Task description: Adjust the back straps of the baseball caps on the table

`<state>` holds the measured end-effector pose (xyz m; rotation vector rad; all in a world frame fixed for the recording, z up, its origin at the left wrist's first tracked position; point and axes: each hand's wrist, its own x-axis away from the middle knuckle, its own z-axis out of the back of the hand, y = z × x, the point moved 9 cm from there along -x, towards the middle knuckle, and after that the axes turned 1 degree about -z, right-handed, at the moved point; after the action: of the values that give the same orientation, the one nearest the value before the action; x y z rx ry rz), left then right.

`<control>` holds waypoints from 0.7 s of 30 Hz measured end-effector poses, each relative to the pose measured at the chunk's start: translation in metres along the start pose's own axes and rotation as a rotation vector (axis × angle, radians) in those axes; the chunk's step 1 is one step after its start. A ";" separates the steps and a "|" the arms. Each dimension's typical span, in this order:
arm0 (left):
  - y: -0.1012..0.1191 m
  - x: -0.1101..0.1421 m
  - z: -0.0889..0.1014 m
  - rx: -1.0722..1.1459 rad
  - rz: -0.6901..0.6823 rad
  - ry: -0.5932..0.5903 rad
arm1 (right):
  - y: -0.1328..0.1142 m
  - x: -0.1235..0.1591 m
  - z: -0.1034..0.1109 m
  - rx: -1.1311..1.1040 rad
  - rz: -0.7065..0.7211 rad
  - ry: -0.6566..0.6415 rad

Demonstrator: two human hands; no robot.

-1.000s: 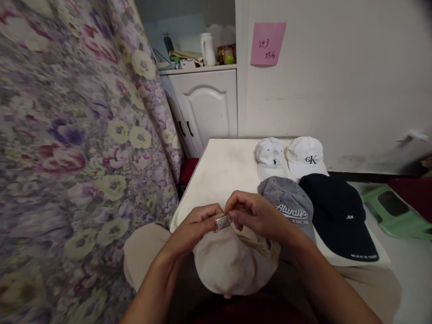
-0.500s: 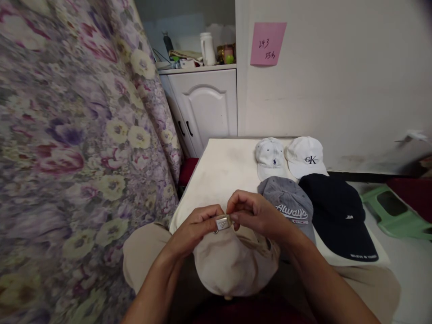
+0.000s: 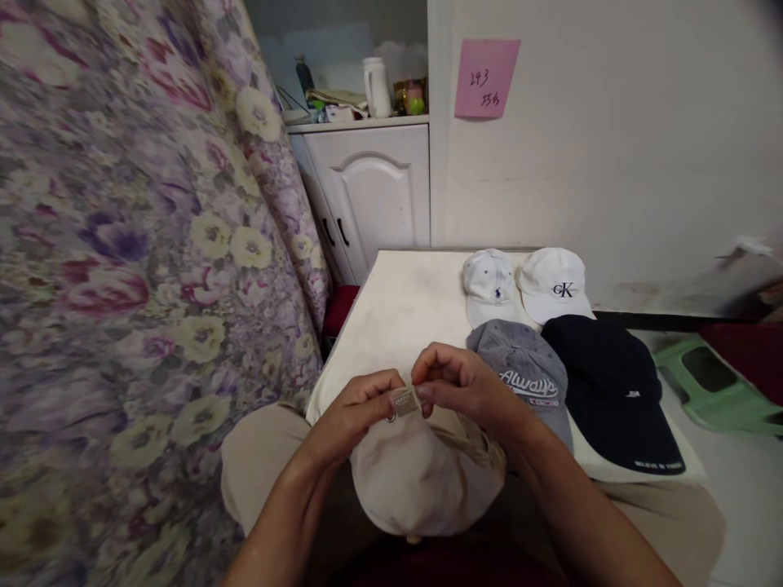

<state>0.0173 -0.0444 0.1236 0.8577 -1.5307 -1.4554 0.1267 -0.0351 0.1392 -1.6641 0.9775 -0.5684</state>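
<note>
A beige baseball cap [image 3: 411,481] hangs above my lap, its crown turned toward me. My left hand [image 3: 364,408] pinches the end of its back strap beside a metal buckle [image 3: 404,401]. From the other side, my right hand [image 3: 458,383] has thumb and fingertips closed on the strap at the buckle's right edge. The fingers hide part of the strap. Just past my right hand lies a grey cap [image 3: 519,367] with white "Always" lettering.
On the cream-covered table [image 3: 404,302] also lie a small white cap [image 3: 489,285], a white CK cap [image 3: 554,285] and a dark navy cap [image 3: 605,391]. A floral curtain [image 3: 140,285] hangs at left. A green stool [image 3: 710,383] stands at right.
The buckle's face has tilted and no longer shines as brightly. Both hands stay in nearly the same place on the beige cap's strap.
</note>
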 end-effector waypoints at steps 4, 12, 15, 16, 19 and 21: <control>0.002 0.000 -0.001 0.003 -0.007 -0.005 | 0.003 -0.001 0.002 -0.014 0.008 0.010; 0.002 -0.002 0.000 -0.008 -0.044 -0.017 | 0.006 -0.002 0.001 -0.005 -0.002 -0.012; 0.002 -0.002 0.001 0.001 -0.046 -0.019 | 0.005 0.001 0.002 0.013 -0.023 -0.042; 0.002 -0.002 0.001 0.003 -0.044 -0.020 | 0.005 0.003 0.003 0.038 -0.032 -0.054; 0.003 -0.002 0.001 -0.009 -0.051 -0.022 | 0.007 0.007 0.006 0.145 -0.069 -0.085; 0.003 -0.002 0.000 -0.016 -0.053 -0.029 | 0.009 0.008 0.006 0.181 -0.084 -0.097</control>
<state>0.0186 -0.0427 0.1264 0.8771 -1.5261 -1.5230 0.1333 -0.0389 0.1281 -1.5617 0.7660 -0.6083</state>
